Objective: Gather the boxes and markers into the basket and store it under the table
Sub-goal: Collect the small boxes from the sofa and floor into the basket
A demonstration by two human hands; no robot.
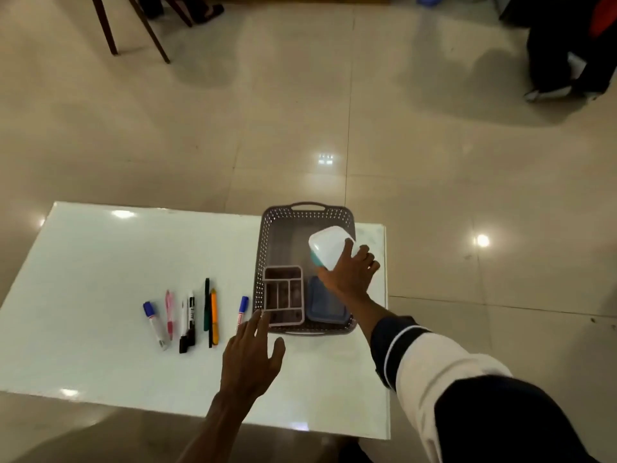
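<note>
A grey perforated basket (267, 242) stands on the white table (117, 262) at its right side. Inside it lie a pink divided box (283, 295) and a blue-lidded box (325, 302). My right hand (350, 272) grips a white box with a teal base (329, 243), tilted above the basket's right half. My left hand (250, 359) hovers flat, fingers spread, just in front of the basket's near left corner, holding nothing. Several markers lie in a row left of the basket, among them a blue-capped marker (242, 310), an orange one (214, 317) and a pink one (169, 314).
The table's right edge (387, 329) runs close beside the basket, with glossy tiled floor beyond. Chair legs (110, 28) stand far back left. Another person's legs and shoe (554, 75) are at the far right.
</note>
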